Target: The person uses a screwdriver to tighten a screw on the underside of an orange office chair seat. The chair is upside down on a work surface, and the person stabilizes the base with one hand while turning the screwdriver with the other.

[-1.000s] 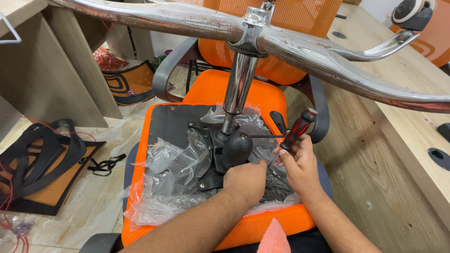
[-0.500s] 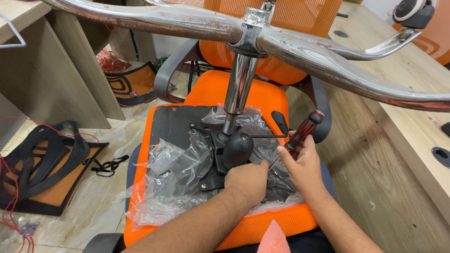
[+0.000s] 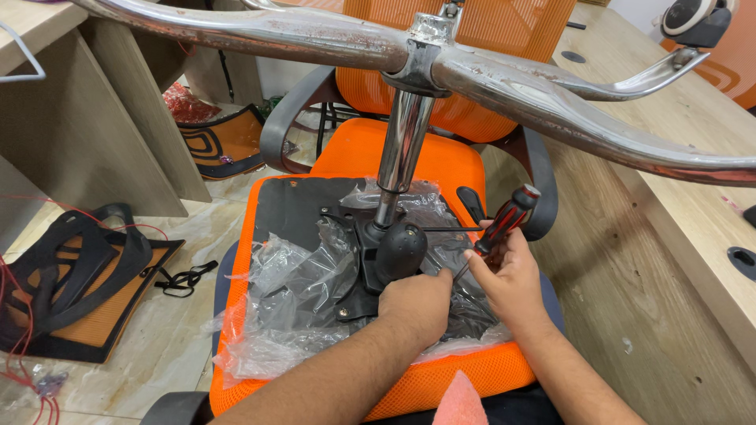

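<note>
R hand [image 3: 510,271] is closed round a screwdriver [image 3: 504,220] w/ red-and-black handle; handle sticks up and away from the wrist, shaft angles down toward the black metal mechanism plate [image 3: 358,264]; tip hidden behind the L hand. L hand [image 3: 417,303] lies knuckles-up just beside the R one, fingers curled down on the plate's near edge; can't tell whether it grips anything underneath.

Plate is fixed at the centre of an upturned orange chair seat [image 3: 378,169], black underside facing up. Crumpled clear plastic wrap [image 3: 295,295] covers most of that underside, bunched thickest toward the seat's near-left corner. A black knob-like boss [image 3: 400,250] rises from the plate, touching the L hand's far side; out of it stands the chrome gas column [image 3: 400,149], topped by the chrome star base [image 3: 504,75] whose arms spread across the top of view.

A black lever [image 3: 471,203] lies near the seat's right edge. Black armrest [image 3: 277,130] curves off the far-left corner. On the floor, left: a black-and-orange mesh chair back [image 3: 75,283].
</note>
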